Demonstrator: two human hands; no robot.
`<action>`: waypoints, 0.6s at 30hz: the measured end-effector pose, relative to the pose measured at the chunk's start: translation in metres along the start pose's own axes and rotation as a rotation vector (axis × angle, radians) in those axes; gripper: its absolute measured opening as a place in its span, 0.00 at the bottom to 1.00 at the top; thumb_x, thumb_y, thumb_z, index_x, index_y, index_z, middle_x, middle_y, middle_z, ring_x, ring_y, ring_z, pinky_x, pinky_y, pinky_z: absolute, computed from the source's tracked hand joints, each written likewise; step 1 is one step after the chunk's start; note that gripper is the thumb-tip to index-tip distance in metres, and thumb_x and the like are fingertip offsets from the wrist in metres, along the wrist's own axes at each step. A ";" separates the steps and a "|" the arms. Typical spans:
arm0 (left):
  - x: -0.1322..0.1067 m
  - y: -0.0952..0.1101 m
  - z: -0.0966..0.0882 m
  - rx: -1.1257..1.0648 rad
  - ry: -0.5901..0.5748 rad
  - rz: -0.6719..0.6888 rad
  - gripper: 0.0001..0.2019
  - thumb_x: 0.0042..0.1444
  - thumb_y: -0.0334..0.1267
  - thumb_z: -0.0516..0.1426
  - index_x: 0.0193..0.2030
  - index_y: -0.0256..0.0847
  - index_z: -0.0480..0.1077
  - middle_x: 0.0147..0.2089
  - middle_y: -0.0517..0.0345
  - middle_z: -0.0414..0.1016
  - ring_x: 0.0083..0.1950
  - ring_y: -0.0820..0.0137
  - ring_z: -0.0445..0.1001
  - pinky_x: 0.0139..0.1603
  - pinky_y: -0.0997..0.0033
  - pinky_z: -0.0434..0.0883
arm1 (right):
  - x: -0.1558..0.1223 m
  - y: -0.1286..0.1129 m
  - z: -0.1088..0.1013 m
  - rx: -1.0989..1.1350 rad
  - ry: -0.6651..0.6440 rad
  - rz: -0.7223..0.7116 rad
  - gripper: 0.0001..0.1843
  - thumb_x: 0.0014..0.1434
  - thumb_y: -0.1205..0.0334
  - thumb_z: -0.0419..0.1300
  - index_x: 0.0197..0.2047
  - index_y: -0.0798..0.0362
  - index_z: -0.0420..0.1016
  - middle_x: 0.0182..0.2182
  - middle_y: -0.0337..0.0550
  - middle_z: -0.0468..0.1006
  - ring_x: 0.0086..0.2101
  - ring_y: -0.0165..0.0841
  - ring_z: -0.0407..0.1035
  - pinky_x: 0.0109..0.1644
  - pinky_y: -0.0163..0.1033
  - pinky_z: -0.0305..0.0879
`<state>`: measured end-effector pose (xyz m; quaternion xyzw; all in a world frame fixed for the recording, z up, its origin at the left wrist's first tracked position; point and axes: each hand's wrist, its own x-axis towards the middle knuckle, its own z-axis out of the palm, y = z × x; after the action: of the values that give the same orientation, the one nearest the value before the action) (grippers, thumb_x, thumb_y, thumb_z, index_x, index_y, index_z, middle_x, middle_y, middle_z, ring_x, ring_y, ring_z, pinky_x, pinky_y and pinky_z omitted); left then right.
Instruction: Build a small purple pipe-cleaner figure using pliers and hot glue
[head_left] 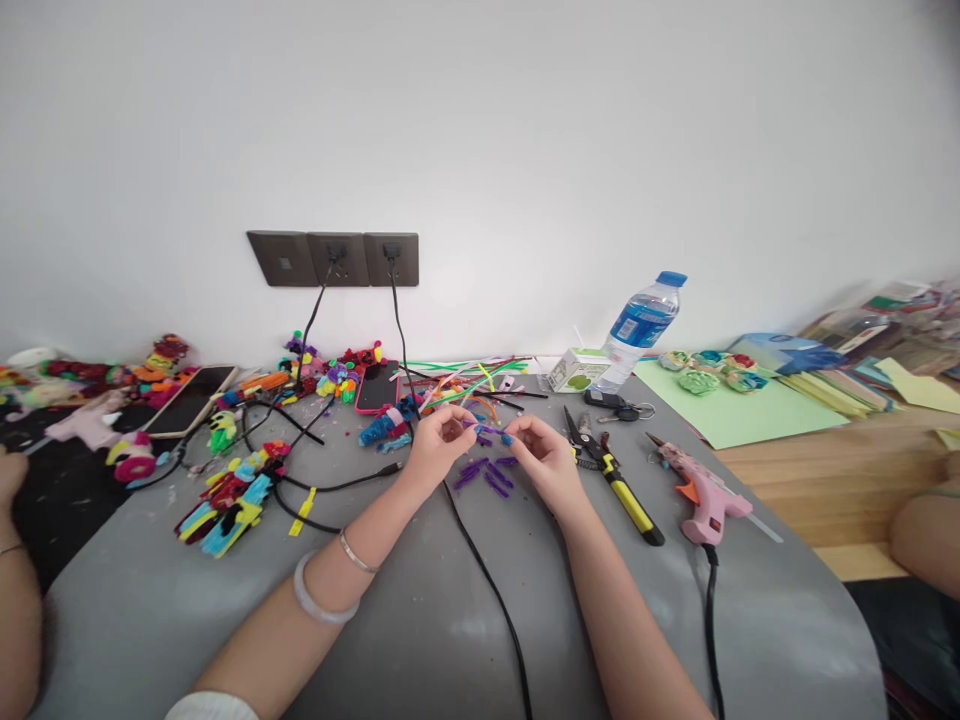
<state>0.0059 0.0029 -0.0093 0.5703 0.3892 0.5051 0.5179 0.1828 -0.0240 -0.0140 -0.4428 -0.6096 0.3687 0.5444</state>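
Observation:
Between my two hands is a short purple pipe cleaner (491,429), pinched at both ends. My left hand (439,445) has its fingertips closed on the left end. On the right end, my right hand (541,455) grips with thumb and fingers. Just below the hands, several short purple pipe cleaner pieces (495,474) lie on the grey table (420,620). Long pipe cleaners (480,375) in several colours are spread behind my hands. Pliers with yellow and black handles (628,500) rest to the right of my right hand.
A pink glue gun (705,495) with a black cord lies on the right. Behind stand a water bottle (641,325) and a small carton (577,370). Colourful pipe cleaner figures (232,500), phones (193,400) and black cables (487,570) occupy the left and middle. People's arms (16,600) show at both sides.

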 end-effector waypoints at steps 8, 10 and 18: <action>0.000 -0.001 0.000 0.011 0.005 -0.013 0.11 0.48 0.42 0.63 0.34 0.39 0.70 0.24 0.64 0.66 0.25 0.74 0.66 0.28 0.73 0.69 | 0.000 -0.002 -0.001 -0.023 -0.010 0.002 0.16 0.57 0.45 0.62 0.33 0.51 0.72 0.28 0.40 0.71 0.28 0.32 0.64 0.31 0.36 0.62; 0.000 -0.002 0.000 0.013 0.009 -0.012 0.11 0.48 0.42 0.63 0.34 0.39 0.70 0.23 0.64 0.65 0.25 0.74 0.66 0.28 0.73 0.69 | 0.000 -0.002 -0.001 -0.022 -0.010 0.004 0.16 0.57 0.46 0.62 0.33 0.51 0.72 0.28 0.40 0.71 0.28 0.32 0.64 0.31 0.36 0.62; 0.000 0.000 0.001 0.011 0.010 -0.016 0.11 0.47 0.43 0.63 0.33 0.40 0.69 0.23 0.64 0.65 0.25 0.73 0.66 0.28 0.73 0.69 | 0.000 -0.001 0.000 -0.011 -0.005 0.005 0.15 0.57 0.47 0.63 0.33 0.51 0.73 0.27 0.40 0.72 0.27 0.32 0.65 0.30 0.36 0.62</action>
<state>0.0066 0.0026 -0.0095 0.5674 0.3994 0.5016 0.5166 0.1827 -0.0245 -0.0126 -0.4462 -0.6118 0.3677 0.5397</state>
